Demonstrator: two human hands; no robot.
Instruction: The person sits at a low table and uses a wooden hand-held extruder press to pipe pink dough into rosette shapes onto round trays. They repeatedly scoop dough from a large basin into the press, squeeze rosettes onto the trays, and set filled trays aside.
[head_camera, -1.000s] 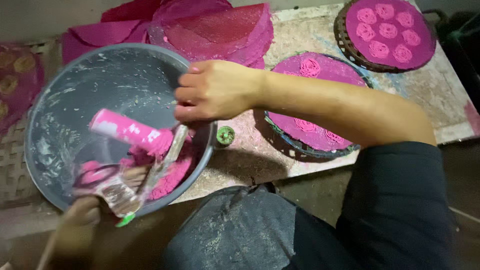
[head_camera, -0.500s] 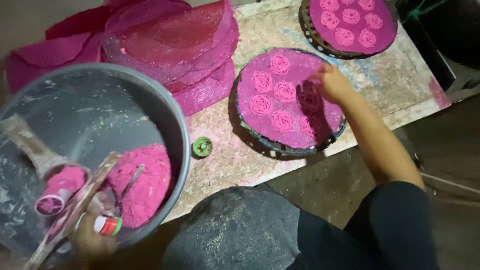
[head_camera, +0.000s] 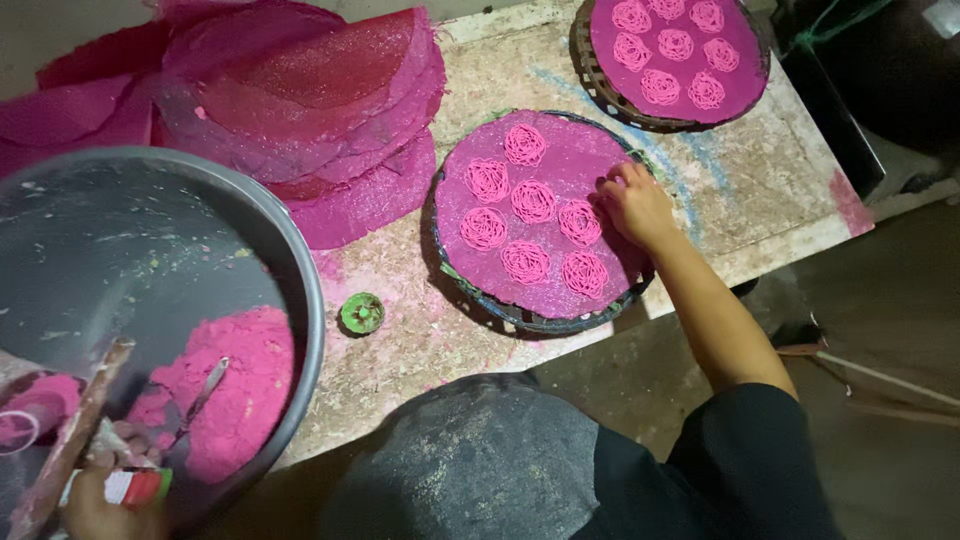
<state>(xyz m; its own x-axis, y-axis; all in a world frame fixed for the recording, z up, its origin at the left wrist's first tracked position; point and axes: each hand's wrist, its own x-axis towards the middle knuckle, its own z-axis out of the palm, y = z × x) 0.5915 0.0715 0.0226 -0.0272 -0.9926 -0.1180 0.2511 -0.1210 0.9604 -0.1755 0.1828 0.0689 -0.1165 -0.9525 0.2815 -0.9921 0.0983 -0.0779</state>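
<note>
My right hand (head_camera: 634, 205) rests on the right side of a round woven tray (head_camera: 500, 310) covered with a pink mat, touching it beside several pink noodle coils (head_camera: 534, 201). My left hand (head_camera: 100, 505) is at the bottom left over a big grey metal basin (head_camera: 300, 270), gripping a small red, white and green object (head_camera: 128, 487) beside a wooden press (head_camera: 62, 450). Pink dough (head_camera: 240, 385) lies in the basin with a metal spoon (head_camera: 200, 395) stuck in it.
A second tray (head_camera: 592, 75) with pink coils sits at the top right of the worn table (head_camera: 760, 190). A pile of round pink mats (head_camera: 330, 90) lies at the back left. A small green disc (head_camera: 362, 313) sits between basin and tray.
My right hand left the basin rim and moved right onto the near tray, which now holds several coils. The view shifted so the basin slid to the left.
</note>
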